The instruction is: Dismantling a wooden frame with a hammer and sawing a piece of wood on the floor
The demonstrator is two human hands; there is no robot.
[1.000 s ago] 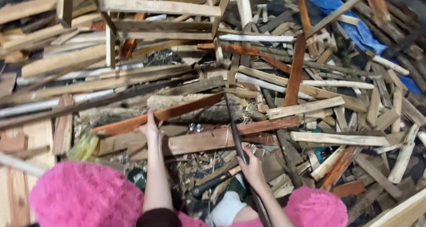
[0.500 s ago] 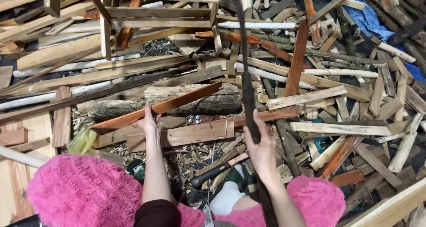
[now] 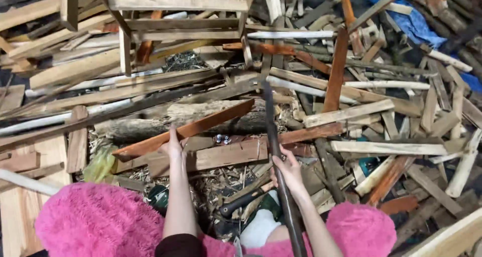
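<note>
Reaching forward, two hands work over a heap of scrap wood: the left hand (image 3: 173, 147) is clamped on one reddish-orange plank (image 3: 186, 130) that slants up to the right, near the middle, and the right hand (image 3: 287, 170) is closed round one long dark bar (image 3: 275, 156) rising from near to far. One grey log (image 3: 165, 120) lies just behind the plank. Two pink fuzzy knees (image 3: 98, 222) show nearest. Countless boards cover the floor; a blue tarp (image 3: 409, 21) lies far right.
</note>
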